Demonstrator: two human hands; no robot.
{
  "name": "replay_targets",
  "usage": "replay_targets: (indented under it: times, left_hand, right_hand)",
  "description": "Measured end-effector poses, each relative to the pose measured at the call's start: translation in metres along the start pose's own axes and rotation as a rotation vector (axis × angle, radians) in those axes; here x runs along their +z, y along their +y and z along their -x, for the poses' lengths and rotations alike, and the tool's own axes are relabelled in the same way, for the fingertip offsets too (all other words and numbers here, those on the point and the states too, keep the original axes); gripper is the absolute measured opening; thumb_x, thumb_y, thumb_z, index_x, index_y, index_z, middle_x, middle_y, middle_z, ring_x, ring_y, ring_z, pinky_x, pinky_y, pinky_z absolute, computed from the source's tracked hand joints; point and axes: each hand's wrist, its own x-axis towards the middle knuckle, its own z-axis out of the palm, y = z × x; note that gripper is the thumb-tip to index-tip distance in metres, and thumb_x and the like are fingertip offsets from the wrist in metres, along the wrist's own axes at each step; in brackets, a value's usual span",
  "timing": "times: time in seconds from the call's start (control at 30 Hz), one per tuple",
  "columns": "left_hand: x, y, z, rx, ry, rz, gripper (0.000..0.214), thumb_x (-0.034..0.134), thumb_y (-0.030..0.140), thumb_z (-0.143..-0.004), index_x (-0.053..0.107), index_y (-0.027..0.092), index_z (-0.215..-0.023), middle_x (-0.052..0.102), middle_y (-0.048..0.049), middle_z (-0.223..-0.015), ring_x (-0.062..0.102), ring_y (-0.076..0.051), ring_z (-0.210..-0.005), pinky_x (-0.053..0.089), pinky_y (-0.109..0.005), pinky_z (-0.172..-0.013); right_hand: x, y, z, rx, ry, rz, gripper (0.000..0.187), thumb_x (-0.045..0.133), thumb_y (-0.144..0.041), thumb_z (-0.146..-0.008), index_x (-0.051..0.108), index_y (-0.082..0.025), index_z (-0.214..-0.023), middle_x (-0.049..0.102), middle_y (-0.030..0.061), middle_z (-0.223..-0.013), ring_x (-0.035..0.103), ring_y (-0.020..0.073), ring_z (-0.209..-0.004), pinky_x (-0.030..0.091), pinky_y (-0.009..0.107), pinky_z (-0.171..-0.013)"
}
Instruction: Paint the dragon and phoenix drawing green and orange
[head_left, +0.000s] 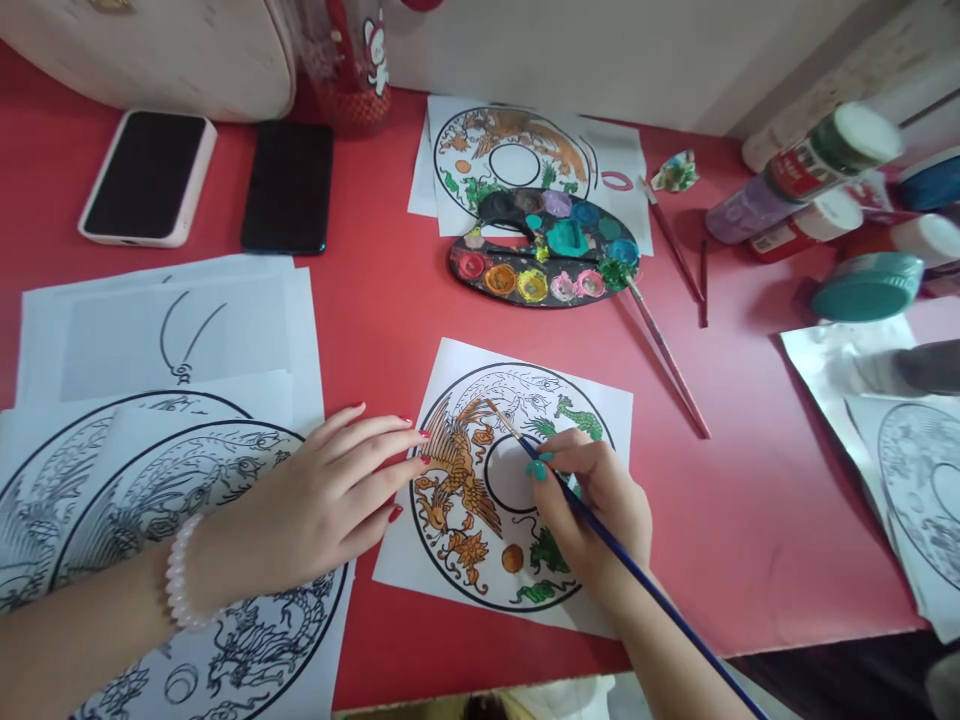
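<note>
A sheet with a round bird-and-dragon drawing [480, 560], partly painted orange and green, lies on the red table [375, 300]. My right hand [592, 500] is closed on a blue-handled paintbrush [637, 570]; the brush tip touches the drawing near the orange bird's head. My left hand [330, 500] lies flat with fingers spread, its fingertips pressing the sheet's left edge. A pearl bracelet [178, 575] circles the left wrist.
A black palette [544, 250] with several paint wells sits behind, over another painted sheet [517, 150]. Loose brushes [667, 350] lie right of it. Paint bottles [817, 170] crowd the far right. Two phones [150, 175] and stacked unpainted prints [150, 420] are at left.
</note>
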Motion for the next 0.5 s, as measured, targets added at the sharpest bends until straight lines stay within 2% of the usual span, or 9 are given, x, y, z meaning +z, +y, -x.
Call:
replay_targets:
  times: [0.13, 0.37, 0.5]
  left_hand:
    - [0.0007, -0.0011, 0.0023, 0.025, -0.006, -0.029, 0.034, 0.043, 0.018, -0.093, 0.052, 0.018, -0.126, 0.052, -0.0078, -0.133, 0.043, -0.025, -0.125, 0.034, -0.052, -0.108]
    - [0.0009, -0.0013, 0.0035, 0.022, -0.009, -0.023, 0.035, 0.045, 0.018, -0.092, 0.051, 0.019, -0.127, 0.051, -0.0080, -0.134, 0.042, -0.026, -0.126, 0.034, -0.052, -0.108]
    - [0.0021, -0.0017, 0.0025, 0.024, -0.004, -0.024, 0.035, 0.044, 0.017, -0.093, 0.050, 0.018, -0.127, 0.050, -0.0084, -0.135, 0.041, -0.026, -0.127, 0.035, -0.053, -0.107]
  right_hand:
    - [0.0007, 0.0003, 0.0021, 0.018, 0.025, 0.023, 0.019, 0.051, -0.008, -0.082, 0.039, -0.023, -0.080, 0.055, -0.0013, -0.074, 0.054, 0.0101, -0.066, 0.042, 0.023, -0.055]
    - [0.0039, -0.0010, 0.0016, -0.138, -0.076, 0.026, 0.017, 0.048, -0.009, -0.084, 0.039, -0.023, -0.082, 0.055, -0.0002, -0.076, 0.052, 0.0110, -0.067, 0.043, 0.024, -0.055]
    - [0.0062, -0.0002, 0.0010, -0.175, -0.092, 0.039, 0.018, 0.047, -0.008, -0.084, 0.038, -0.023, -0.082, 0.054, -0.0003, -0.076, 0.052, 0.0113, -0.067, 0.044, 0.025, -0.057]
